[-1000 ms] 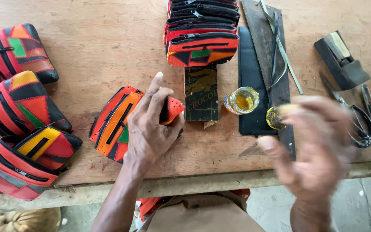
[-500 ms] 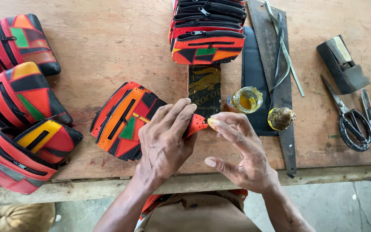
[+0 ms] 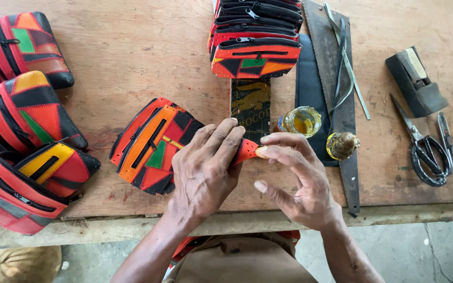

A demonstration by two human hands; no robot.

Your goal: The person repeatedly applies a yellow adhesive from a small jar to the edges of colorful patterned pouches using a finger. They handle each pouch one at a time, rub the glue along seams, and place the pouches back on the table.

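Note:
A patchwork pouch point(image 3: 150, 145) in orange, red, black and green lies flat on the wooden table point(image 3: 132, 57) near its front edge. My left hand point(image 3: 205, 170) presses down on the pouch's right end, fingers spread over a red corner tab point(image 3: 247, 150). My right hand point(image 3: 294, 178) touches that tab with its fingertips, the other fingers held apart. A small open glass jar of yellow glue point(image 3: 301, 120) stands just beyond my right hand, with its lid point(image 3: 342, 145) beside it.
A stack of similar pouches point(image 3: 255, 36) lies at the back centre and several more point(image 3: 22, 131) at the left. A handsaw point(image 3: 336, 89), black scissors point(image 3: 423, 149), a dark block point(image 3: 415, 81) and a printed dark strip point(image 3: 250, 102) lie to the right.
My right hand came in from the right front, where it was raised and blurred, and now touches the pouch's red tab. My left hand shifted slightly right on the pouch.

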